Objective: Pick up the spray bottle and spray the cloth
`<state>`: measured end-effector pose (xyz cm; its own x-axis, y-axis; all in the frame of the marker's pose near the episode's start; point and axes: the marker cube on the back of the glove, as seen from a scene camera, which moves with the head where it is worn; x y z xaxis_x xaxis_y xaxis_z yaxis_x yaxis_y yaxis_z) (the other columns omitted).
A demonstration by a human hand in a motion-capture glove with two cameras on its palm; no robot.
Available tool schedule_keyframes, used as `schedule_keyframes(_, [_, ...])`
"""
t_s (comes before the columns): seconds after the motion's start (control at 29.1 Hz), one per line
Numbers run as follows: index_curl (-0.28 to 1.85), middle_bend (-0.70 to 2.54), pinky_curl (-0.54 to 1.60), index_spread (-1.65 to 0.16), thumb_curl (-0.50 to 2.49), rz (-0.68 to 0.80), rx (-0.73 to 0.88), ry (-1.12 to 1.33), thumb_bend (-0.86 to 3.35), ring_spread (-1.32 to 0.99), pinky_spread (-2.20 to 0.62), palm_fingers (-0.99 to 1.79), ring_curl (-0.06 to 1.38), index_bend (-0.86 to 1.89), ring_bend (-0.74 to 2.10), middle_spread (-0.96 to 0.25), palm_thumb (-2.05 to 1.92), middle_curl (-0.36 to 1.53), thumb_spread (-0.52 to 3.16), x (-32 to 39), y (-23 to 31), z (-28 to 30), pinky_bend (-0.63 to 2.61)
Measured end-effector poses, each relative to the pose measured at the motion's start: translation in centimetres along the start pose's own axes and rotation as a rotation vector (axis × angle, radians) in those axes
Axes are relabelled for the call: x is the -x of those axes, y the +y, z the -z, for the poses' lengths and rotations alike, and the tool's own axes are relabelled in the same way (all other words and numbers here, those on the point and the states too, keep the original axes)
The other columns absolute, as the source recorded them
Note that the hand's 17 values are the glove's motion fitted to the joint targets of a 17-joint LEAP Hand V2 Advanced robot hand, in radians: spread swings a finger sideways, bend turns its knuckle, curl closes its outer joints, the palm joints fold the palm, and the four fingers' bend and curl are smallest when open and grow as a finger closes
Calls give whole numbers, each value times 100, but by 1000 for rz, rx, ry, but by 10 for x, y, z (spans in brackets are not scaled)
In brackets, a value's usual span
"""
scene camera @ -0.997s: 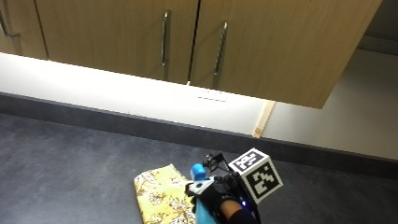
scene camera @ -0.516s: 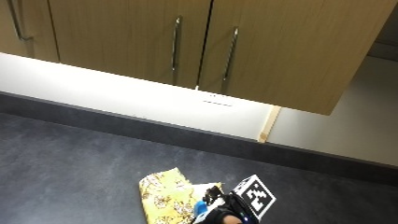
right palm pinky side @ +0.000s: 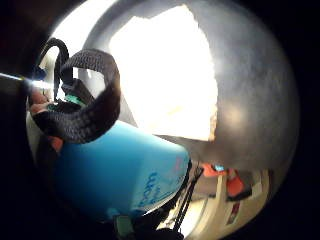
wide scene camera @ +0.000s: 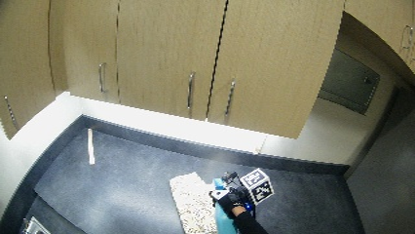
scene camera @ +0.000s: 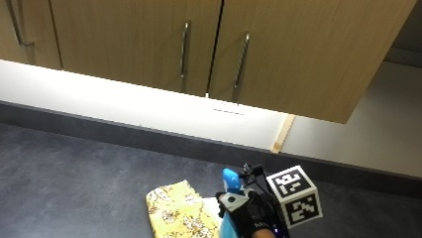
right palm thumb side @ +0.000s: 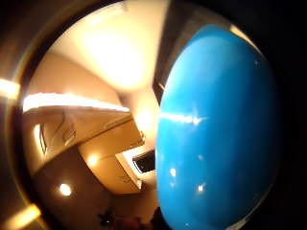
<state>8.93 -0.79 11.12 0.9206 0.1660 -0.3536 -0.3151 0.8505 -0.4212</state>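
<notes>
While the gloved right hand [scene camera: 244,213] has its fingers wrapped around the blue spray bottle [scene camera: 229,208] | yellow patterned cloth [scene camera: 177,213] flat on table [scene camera: 79,183], just beside bottle

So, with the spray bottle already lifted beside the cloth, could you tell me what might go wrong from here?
1. The spray bottle, held by the gloved right hand, sits beside the yellow patterned cloth rather than over it; which way the nozzle faces isn't clear, so spray may land on the dark countertop instead.
2. The cloth lies loose and slightly rumpled, so a bump from the bottle could shift it.
</notes>
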Motion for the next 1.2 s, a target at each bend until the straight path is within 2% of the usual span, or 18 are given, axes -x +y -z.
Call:
schedule_keyframes(0.1, [61,38,34,-20,72,197,-120,-85,-2,-2,4,120,47,32,35,-1,115,54,52,15,6,7,38])
schedule_keyframes(0.21, [62,39,34,-20,73,329,-202,-199,-2,-2,5,118,47,33,34,-1,114,54,51,21,11,10,35])
schedule_keyframes(0.41, [63,39,32,-19,74,394,-317,-315,-1,-1,7,109,46,36,31,-1,118,55,53,26,21,13,23])
schedule_keyframes(0.69, [64,39,32,-18,74,413,-275,-344,-2,-2,8,112,46,34,30,0,120,55,54,55,36,-1,19])
schedule_keyframes(1.0, [64,39,33,-18,75,468,-147,-369,-2,-2,8,113,47,32,30,1,120,56,55,111,32,-67,18])
schedule_keyframes(1.2, [65,39,33,-17,76,588,-73,-357,-2,-2,8,113,47,32,30,1,120,56,55,124,13,-103,17])
